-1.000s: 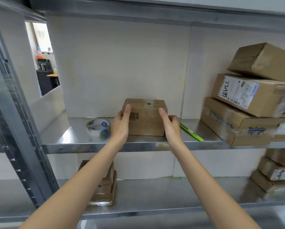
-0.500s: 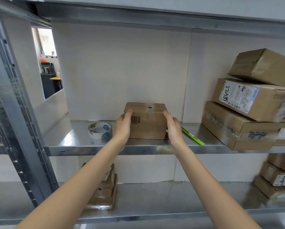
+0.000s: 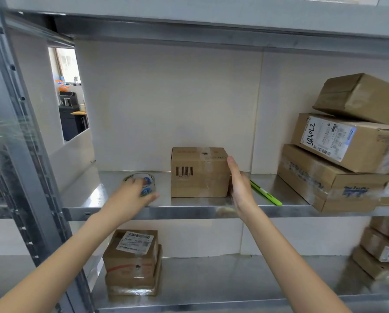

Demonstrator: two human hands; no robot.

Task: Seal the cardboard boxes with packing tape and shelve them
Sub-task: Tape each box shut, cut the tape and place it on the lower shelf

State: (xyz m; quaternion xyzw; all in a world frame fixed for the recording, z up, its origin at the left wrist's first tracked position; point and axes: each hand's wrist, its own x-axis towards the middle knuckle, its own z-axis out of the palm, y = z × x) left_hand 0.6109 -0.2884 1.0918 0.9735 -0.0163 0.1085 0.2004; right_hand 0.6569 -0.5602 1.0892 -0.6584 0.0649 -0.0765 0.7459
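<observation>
A small taped cardboard box (image 3: 199,172) with a barcode stands on the middle metal shelf (image 3: 189,210). My right hand (image 3: 239,188) lies flat against the box's right side, fingers straight. A roll of clear packing tape (image 3: 147,185) lies on the shelf to the left of the box. My left hand (image 3: 132,196) is over the near part of the roll, fingers on top and thumb toward the right. It is blurred, so whether it grips the roll is unclear.
A green pen-like tool (image 3: 265,193) lies right of the box. Stacked cardboard boxes (image 3: 338,168) fill the shelf's right end. On the lower shelf (image 3: 234,297) sit a stack of small boxes (image 3: 132,263) and more boxes (image 3: 383,251) at right. A steel upright (image 3: 26,154) stands left.
My left hand has left the box's left side and moved left onto the tape roll. My right hand stays against the box's right side. The view has shifted slightly.
</observation>
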